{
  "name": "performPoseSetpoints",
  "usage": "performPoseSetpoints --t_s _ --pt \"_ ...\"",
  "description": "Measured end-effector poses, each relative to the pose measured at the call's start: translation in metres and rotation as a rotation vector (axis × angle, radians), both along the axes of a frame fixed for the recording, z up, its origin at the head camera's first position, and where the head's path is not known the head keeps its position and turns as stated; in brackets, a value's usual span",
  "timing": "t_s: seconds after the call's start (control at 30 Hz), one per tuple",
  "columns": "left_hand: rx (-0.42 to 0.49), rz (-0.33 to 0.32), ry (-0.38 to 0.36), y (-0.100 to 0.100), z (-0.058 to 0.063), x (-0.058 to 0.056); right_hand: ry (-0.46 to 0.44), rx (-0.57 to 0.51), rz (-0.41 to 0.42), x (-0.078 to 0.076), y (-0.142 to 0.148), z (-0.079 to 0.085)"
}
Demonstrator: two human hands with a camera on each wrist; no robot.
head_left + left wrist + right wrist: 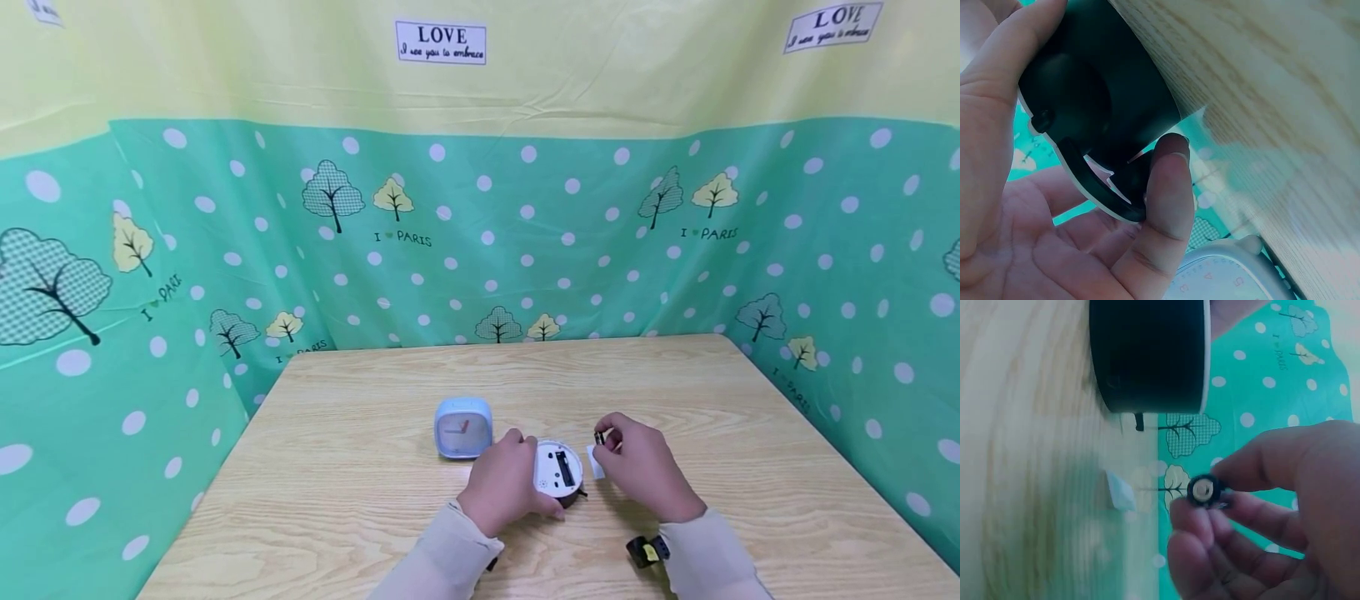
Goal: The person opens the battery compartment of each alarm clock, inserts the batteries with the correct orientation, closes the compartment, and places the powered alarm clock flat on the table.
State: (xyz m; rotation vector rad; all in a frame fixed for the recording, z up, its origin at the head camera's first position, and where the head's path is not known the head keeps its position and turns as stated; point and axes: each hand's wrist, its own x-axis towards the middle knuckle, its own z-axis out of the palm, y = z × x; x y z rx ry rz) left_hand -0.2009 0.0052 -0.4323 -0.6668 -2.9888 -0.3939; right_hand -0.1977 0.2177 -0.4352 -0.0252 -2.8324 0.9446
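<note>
My left hand (508,479) grips a round alarm clock with a black body and white back (545,475), its back turned up. A dark, open battery slot (565,469) shows in that back. In the left wrist view, the thumb and fingers wrap the black body (1129,81) near its edge. To the right of the clock, my right hand (643,458) pinches a small battery (1204,490) between thumb and fingertips, apart from the clock. The battery's round end faces the right wrist camera. A small white piece (595,462) lies on the table between clock and right hand.
A light-blue square alarm clock (463,428) stands upright behind my left hand. The wooden table (337,467) reaches back to a green and yellow patterned curtain (517,208). A black wrist camera (645,552) sticks out beside my right sleeve, low over the table.
</note>
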Motion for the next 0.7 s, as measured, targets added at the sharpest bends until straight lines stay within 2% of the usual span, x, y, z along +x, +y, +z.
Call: performPoseSetpoints --t_s 0.3,0.47,0.7 --pt "-0.001 0.0 0.003 0.0 -0.001 -0.001 0.141 -0.076 0.033 -0.002 -0.005 -0.002" --pt "-0.009 0.004 0.002 0.001 -0.001 -0.002 0.15 -0.089 0.082 0.0 -0.008 0.001" --pt "-0.008 0.003 0.008 0.001 -0.001 -0.002 0.145 -0.079 0.094 0.003 -0.011 0.006"
